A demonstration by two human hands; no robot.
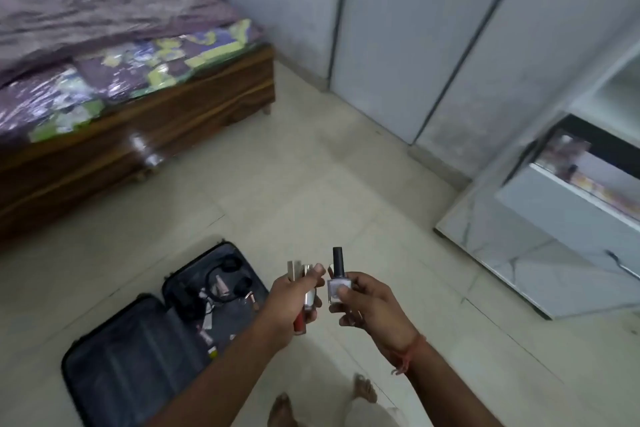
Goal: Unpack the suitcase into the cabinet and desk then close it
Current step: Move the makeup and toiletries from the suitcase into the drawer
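Hands first: the person's left hand (289,302) is wrapped around a little bunch of slim makeup tubes (304,302), fingers curled tight, thumb on top. One tube has a red lower end poking out below the fist, and pale caps stick up above it. The right hand (369,302) pinches a nail polish bottle (338,282) between thumb and fingers, holding it upright; it's a pale lilac bottle with a tall black cap. The two hands are held just beside each other, out over the floor, not touching. A red thread (407,350) is tied round the right wrist.

Down on the floor tiles (294,191), left of the arms, the dark suitcase (138,350) lies wide open, both halves flat. The nearer half looks zipped over with a liner. The far half has stuff in it: black headphones (230,276) and a scatter of small cosmetic tubes and bits, too blurry to name properly.

Over on the right there's the pale cabinet (554,253) with an open drawer (571,198), something colourful inside but I can't make it out. Tall grey wardrobe doors (398,45) run along the back wall. Top left is a wooden bed (156,121) with a purple cover. The person's bare feet (363,388) show at the bottom edge.
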